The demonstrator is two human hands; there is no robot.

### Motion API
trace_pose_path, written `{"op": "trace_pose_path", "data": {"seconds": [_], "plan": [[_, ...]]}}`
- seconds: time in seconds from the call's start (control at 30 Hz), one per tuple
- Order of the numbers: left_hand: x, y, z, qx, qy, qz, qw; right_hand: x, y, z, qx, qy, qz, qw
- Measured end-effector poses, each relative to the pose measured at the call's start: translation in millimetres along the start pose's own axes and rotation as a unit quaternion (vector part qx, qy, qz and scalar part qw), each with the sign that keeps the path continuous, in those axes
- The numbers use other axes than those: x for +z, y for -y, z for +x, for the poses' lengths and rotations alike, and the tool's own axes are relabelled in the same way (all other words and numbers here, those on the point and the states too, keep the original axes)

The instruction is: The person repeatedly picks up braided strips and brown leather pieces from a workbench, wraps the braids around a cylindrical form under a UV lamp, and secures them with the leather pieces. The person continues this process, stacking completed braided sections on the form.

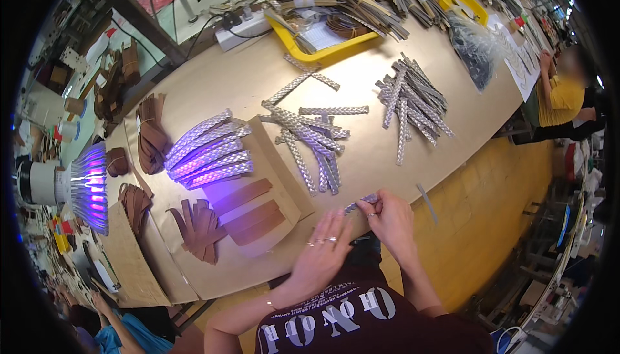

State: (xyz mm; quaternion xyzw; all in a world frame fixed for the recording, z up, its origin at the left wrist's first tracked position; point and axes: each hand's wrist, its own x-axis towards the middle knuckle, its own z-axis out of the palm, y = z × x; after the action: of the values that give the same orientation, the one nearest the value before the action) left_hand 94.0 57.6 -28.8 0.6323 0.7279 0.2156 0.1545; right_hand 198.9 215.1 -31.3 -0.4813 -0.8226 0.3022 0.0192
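At the table's near edge, my right hand (387,218) pinches a short grey braided strap (369,198) between thumb and fingers. My left hand (328,245), with rings on it, lies flat with fingers stretched out beside the strap; its fingertips touch or cover the strap's left end. Beyond my hands is a loose pile of silvery braided straps (316,134), some crossing each other. Another heap of braided straps (413,99) lies farther right. On a cardboard sheet (284,173) to the left, several braided straps (210,150) are fanned out above flat brown strips (252,215).
A lamp (87,186) casts purple light from the left. Bundles of brown strips (197,228) lie near the cardboard. A yellow tray (336,55) with strips stands at the back, a plastic bag (475,47) at far right. A person in yellow (558,102) sits beyond; others work at lower left.
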Motion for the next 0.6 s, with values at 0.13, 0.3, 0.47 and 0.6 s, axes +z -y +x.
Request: {"op": "trace_pose_path", "data": {"seconds": [0.13,0.3,0.47,0.6], "plan": [[42,-22,19,-0.043,0.062,-0.049,0.996,-14,-1,1,0.044,0.001,-0.045,0.998],[60,-20,28,-0.073,0.044,-0.01,0.996,-17,-19,6,0.006,0.006,0.077,0.997],[61,-17,29,-0.07,0.033,0.014,0.997,-13,-25,14,-0.089,-0.031,0.112,0.989],[62,-19,30,-0.071,0.02,0.044,0.996,-16,-25,17,-0.105,-0.013,0.061,0.993]]}}
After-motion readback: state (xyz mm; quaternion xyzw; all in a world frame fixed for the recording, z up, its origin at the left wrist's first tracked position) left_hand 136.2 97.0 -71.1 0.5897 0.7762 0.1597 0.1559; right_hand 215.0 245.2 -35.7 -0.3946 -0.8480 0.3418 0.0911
